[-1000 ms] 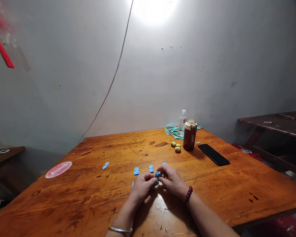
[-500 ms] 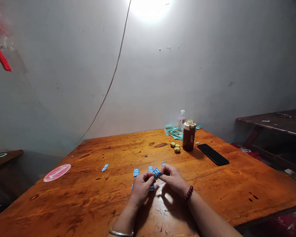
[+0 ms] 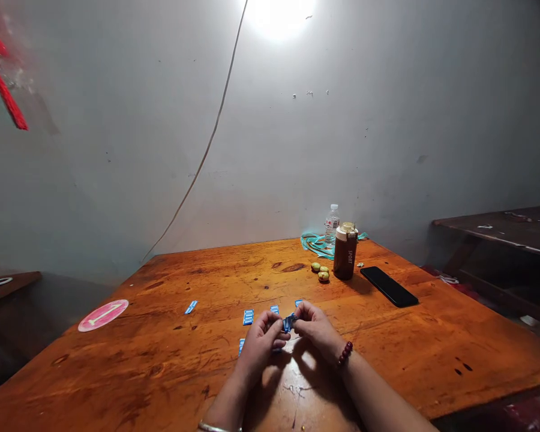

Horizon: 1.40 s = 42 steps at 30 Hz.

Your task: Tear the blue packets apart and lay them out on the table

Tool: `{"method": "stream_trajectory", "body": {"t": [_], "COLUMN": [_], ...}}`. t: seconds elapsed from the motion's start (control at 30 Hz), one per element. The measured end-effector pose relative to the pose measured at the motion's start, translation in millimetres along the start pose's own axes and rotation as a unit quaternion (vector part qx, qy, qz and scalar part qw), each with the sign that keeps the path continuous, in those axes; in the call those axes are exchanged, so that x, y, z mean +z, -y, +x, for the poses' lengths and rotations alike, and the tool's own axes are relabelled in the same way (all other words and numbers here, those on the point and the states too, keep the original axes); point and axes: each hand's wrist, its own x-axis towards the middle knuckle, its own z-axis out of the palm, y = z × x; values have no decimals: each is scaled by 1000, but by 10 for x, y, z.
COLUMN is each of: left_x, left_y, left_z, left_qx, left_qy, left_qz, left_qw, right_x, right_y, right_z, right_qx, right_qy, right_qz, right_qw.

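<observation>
Orange wooden tabletop (image 3: 153, 360): left hand (image 3: 257, 343) and right hand (image 3: 318, 331) both pinch one blue piece (image 3: 288, 322) at 6 o'clock. Piece appears light, thin, possibly stiff; grip by its edges.

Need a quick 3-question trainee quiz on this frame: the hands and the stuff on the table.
1. True or false: the left hand and right hand both pinch the small blue flat piece.
2. What lies just right of the brown cylindrical flask? A. white plate B. black flat phone C. metal spoon
3. Which wrist wears the dark red bead bracelet?
Key: 1 true; 2 B; 3 right.
</observation>
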Motion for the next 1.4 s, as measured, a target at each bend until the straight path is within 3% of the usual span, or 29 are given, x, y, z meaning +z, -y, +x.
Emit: {"method": "stream_trajectory", "body": {"t": [0.1, 0.23, 0.6, 0.97, 1.2, 1.4], "left_x": [9, 8, 29, 33, 25, 39], "left_y": [-10, 5, 57, 33, -15, 4], "left_z": [-7, -20, 40, 20, 11, 8], "left_qx": [-80, -116, -41, -15, -10, -9], "left_qy": [7, 40, 16, 5, 20, -2], "left_qz": [-90, -129, -5, -54, -41, -23], "left_qw": [993, 984, 999, 998, 999, 1000], "right_x": [33, 89, 199, 194, 186, 184], "right_y": [15, 0, 14, 92, 105, 92], "right_z": [-13, -51, -130, -152, -145, -154], "right_qx": [-41, -61, -108, -137, -142, -149], "right_qy": [-13, 13, 78, 47, 75, 46], "right_qz": [-33, -70, -147, -151, -140, -152], "right_qw": [999, 996, 980, 978, 977, 976]}}
